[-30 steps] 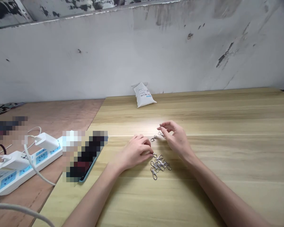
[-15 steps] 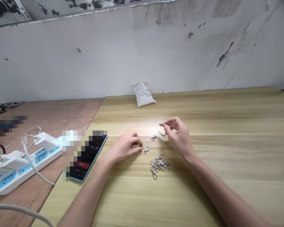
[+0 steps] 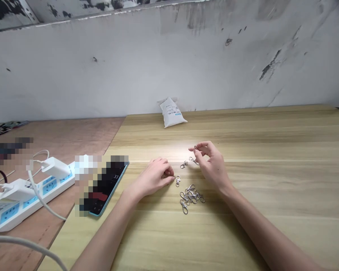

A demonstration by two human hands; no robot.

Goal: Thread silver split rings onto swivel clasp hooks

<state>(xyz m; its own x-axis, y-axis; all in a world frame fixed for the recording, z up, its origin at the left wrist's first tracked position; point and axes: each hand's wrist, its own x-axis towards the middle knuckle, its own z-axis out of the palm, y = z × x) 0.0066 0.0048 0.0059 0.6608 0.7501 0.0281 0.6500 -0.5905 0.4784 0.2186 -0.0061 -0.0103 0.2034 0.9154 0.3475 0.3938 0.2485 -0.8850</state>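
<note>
My left hand (image 3: 157, 175) rests low over the wood table, thumb and fingers closed. Its fingertips meet a silver swivel clasp (image 3: 177, 180); small metal pieces under the fingers are mostly hidden, so what they pinch is unclear. My right hand (image 3: 211, 160), raised a little, pinches a small metal ring (image 3: 195, 147) between thumb and index finger. Just below that hand lie a loose swivel clasp (image 3: 184, 165) and another clasp (image 3: 192, 160), partly covered by it. Nearer to me, between my forearms, is a pile of swivel clasps (image 3: 191, 195).
A white packet (image 3: 172, 114) with a printed label stands at the back near the wall. Left of my forearm lies a phone (image 3: 109, 192). Further left, a white power strip (image 3: 39, 194) with plugged chargers and cables rests on a brown surface.
My left hand has shifted slightly right and its fingers have drawn together. The clasp at its fingertips has turned and moved right. My right hand keeps its pinch on the ring, almost still.
</note>
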